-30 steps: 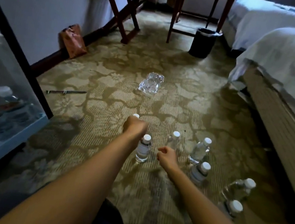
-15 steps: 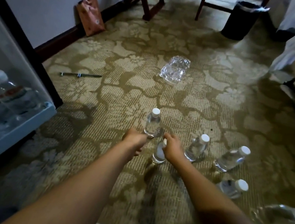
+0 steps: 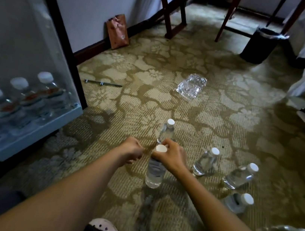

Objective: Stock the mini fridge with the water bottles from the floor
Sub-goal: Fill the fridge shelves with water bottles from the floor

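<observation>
— Hands apart but close: right hand (image 3: 169, 157) wrapped round the neck of a water bottle (image 3: 154, 174), just under its white cap; left hand (image 3: 132, 149) curled into a fist just left of it, nothing visible inside.

— Changed how?

— A second ago, both fists bare among the bottles. Half a second ago, right fingers only arriving at this cap. Now clamped on. Lifted off the carpet (image 3: 226, 116) or not: cannot tell.

— Meaning for the task?

— One pickup under way, judging by the grip. Plenty still to move: a second bottle (image 3: 166, 133) standing just beyond the hands, a third bottle (image 3: 204, 163) just right of the right hand, more past it, some blurred.

— And the fridge?

— Open fridge door (image 3: 22, 28) well to the left of the left hand, with stocked bottles (image 3: 19, 83) already lined up in its shelf. Probably somewhere near midway.

— Any writing?

— None legible. Pale band round the gripped bottle, red bands on those in the door, all too blurred to read. No brand to name.
</observation>
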{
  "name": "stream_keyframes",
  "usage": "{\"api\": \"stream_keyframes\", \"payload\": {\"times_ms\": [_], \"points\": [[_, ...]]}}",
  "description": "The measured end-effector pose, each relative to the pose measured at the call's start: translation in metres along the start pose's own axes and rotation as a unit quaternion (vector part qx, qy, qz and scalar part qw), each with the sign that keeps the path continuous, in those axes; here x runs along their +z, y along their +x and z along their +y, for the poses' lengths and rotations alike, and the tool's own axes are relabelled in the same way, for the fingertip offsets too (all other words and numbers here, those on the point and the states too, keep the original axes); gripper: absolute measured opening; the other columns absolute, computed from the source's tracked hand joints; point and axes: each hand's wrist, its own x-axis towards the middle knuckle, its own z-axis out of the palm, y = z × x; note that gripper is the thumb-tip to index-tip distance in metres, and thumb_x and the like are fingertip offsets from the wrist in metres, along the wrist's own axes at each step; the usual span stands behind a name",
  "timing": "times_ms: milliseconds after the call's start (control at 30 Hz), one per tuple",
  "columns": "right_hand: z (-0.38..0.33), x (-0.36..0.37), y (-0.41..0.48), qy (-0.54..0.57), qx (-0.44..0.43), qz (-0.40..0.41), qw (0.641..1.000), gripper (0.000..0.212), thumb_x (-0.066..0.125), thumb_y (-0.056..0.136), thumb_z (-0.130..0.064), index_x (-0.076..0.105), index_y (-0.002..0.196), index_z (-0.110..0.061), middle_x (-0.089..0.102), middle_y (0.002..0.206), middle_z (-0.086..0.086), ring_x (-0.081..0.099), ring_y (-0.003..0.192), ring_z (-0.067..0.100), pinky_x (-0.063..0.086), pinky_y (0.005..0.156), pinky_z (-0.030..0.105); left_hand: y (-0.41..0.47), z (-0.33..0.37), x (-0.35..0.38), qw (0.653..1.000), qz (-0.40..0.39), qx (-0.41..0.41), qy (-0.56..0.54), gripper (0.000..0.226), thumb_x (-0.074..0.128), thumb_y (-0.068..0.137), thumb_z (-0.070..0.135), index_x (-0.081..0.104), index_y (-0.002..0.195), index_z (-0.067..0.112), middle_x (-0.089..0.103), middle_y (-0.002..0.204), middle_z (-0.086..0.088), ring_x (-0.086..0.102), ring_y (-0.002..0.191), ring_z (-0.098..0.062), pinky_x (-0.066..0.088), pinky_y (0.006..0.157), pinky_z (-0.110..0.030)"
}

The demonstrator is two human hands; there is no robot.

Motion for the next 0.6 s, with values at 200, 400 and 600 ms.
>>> {"api": "stream_keyframes", "payload": {"times_ms": [200,400,600], "points": [[-0.089,-0.022,-0.035,0.055,-0.125,0.003,0.991,0.023,0.073,0.071,-0.024,0.055,0.085,-0.020,0.053,0.088,-0.003,0.053,0.083,0.015,0.044,0.058,0.022,-0.071,0.005,-0.044,0.999,0.008,0.028,0.021,0.034,0.051,0.083,-0.009,0.044,0.067,0.020,0.048,0.074,-0.002,0.050,0.086,-0.018,0.041,0.063,-0.023],[-0.175,-0.028,-0.076,0.079,-0.197,-0.008,0.977,0.024,0.072,0.070,-0.023,0.067,0.093,-0.017,0.065,0.090,0.004,0.060,0.086,0.021,0.050,0.076,0.037,-0.139,-0.017,-0.095,0.994,0.079,0.073,-0.026,0.037,0.051,0.082,-0.015,0.044,0.066,0.017,0.047,0.069,-0.002,0.048,0.078,-0.017,0.041,0.056,-0.024],[-0.270,0.003,-0.124,0.140,-0.284,-0.095,0.944,0.014,0.070,0.070,-0.011,0.070,0.082,-0.004,0.060,0.076,0.004,0.054,0.074,0.013,0.046,0.069,0.032,-0.209,-0.062,-0.172,0.980,0.163,0.112,-0.016,0.030,0.062,0.077,-0.011,0.061,0.103,0.005,0.055,0.087,-0.010,0.053,0.081,-0.019,0.046,0.059,-0.021]]}}
